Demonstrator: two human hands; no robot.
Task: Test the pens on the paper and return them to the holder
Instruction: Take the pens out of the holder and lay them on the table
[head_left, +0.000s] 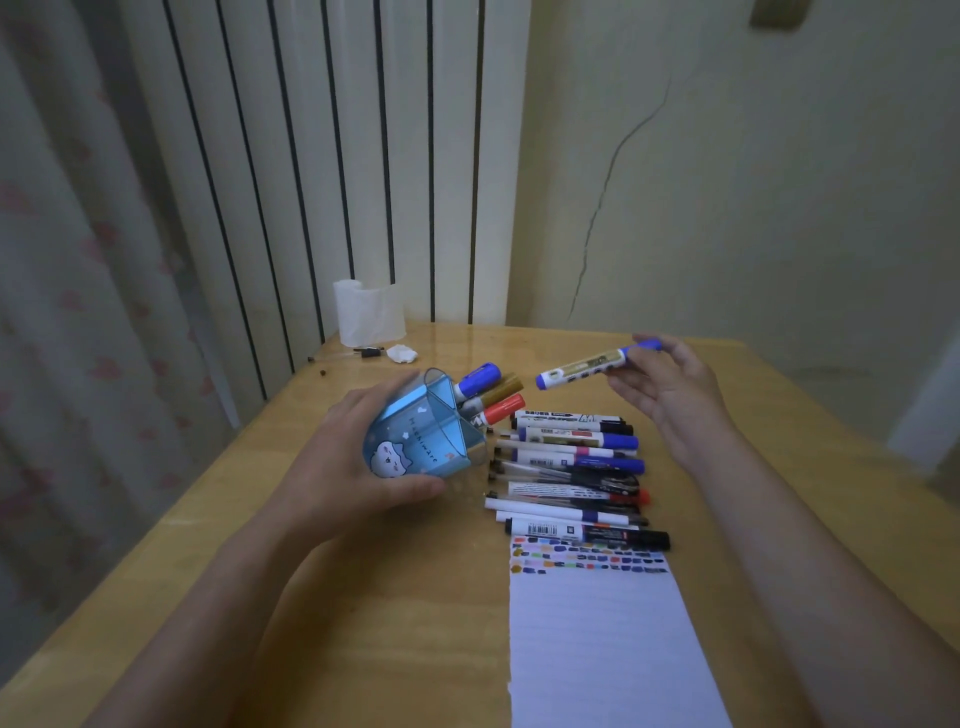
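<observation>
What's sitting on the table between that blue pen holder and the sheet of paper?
In the head view, a row of pens lies side by side between the tilted blue holder and the paper, the nearest pen along the paper's top edge.

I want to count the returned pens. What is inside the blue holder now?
Three capped markers stick out of the tilted blue holder: a blue one, a gold one and a red one. Their lower parts, and anything deeper inside, are covered.
</observation>
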